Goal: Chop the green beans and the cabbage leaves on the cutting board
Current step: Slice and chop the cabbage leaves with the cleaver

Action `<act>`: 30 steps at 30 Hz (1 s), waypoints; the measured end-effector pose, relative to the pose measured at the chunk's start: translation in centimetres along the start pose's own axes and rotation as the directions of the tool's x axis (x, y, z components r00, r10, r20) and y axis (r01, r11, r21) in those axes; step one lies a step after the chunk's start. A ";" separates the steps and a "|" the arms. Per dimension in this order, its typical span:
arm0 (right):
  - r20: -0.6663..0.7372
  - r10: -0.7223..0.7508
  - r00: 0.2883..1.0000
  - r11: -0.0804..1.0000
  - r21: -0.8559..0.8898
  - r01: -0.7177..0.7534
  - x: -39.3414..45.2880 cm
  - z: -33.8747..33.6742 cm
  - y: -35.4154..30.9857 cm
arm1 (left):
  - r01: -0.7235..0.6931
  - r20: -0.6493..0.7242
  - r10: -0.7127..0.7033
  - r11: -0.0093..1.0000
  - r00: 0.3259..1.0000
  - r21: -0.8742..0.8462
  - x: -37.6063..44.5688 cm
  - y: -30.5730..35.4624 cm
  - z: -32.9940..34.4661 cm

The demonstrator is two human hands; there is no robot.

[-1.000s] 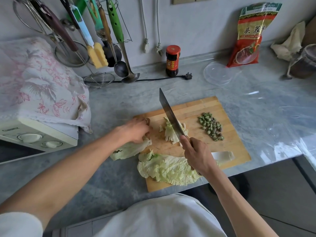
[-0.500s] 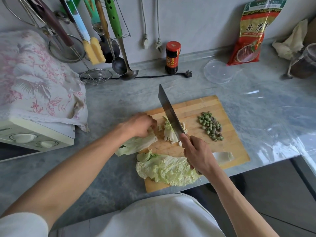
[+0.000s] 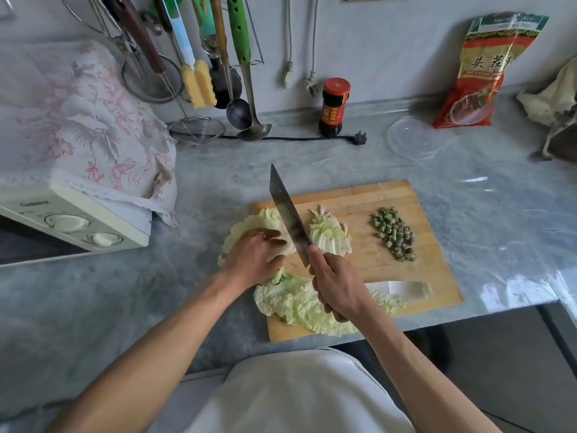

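One cabbage leaf (image 3: 249,226) under left fingers (image 3: 274,242).

Microwave oven (image 3: 71,220) reads "Galanz"; red bag (image 3: 480,73) "头茬".

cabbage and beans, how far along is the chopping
Done: the green beans lie in a pile of small pieces on the cutting board, and beside the knife sits a heap of cut cabbage. In hand: the left hand presses a cabbage leaf flat while the right hand grips the knife over it. Left: that leaf, plus a whole leaf at the near edge.
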State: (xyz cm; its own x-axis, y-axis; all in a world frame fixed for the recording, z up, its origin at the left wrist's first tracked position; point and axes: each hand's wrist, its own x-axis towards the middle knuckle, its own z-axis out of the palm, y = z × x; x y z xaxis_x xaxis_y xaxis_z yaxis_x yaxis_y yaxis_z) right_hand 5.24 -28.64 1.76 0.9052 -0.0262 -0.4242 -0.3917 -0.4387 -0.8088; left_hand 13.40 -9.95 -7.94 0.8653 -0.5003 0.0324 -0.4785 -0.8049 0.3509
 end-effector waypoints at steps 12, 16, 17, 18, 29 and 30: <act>-0.034 -0.016 0.999 0.999 -0.039 0.015 -0.3 1.7 -0.1 | 0.073 -0.040 -0.071 0.997 0.997 0.039 -0.4 0.8 1.5; -0.043 -0.026 0.999 0.997 -0.076 0.022 -0.1 2.0 0.2 | 0.079 -0.046 -0.079 0.997 0.996 0.016 -0.4 0.6 1.8; -0.055 -0.027 0.998 0.997 -0.072 0.023 0.0 2.1 0.3 | 0.080 -0.048 -0.080 0.997 0.996 0.004 -0.3 0.6 1.8; -0.062 -0.028 0.998 0.996 -0.084 0.023 0.0 2.2 0.4 | 0.079 -0.053 -0.080 0.997 0.995 -0.011 -0.3 0.5 1.8; -0.041 -0.033 0.999 0.969 -0.244 0.022 0.7 3.1 0.6 | 0.134 -0.086 -0.143 0.986 0.986 -0.099 0.3 1.0 1.8; -0.036 -0.053 0.998 0.968 -0.246 0.043 0.7 3.2 0.5 | 0.121 -0.092 -0.130 0.988 0.987 -0.098 0.3 1.0 1.8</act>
State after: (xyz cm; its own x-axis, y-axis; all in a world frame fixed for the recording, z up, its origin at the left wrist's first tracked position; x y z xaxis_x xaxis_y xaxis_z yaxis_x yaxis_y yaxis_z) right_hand 5.22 -26.01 -0.22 0.9302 -0.0354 -0.3654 -0.3000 -0.6468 -0.7011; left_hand 12.91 -11.48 -9.31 0.9303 -0.3596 0.0725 -0.3532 -0.8244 0.4424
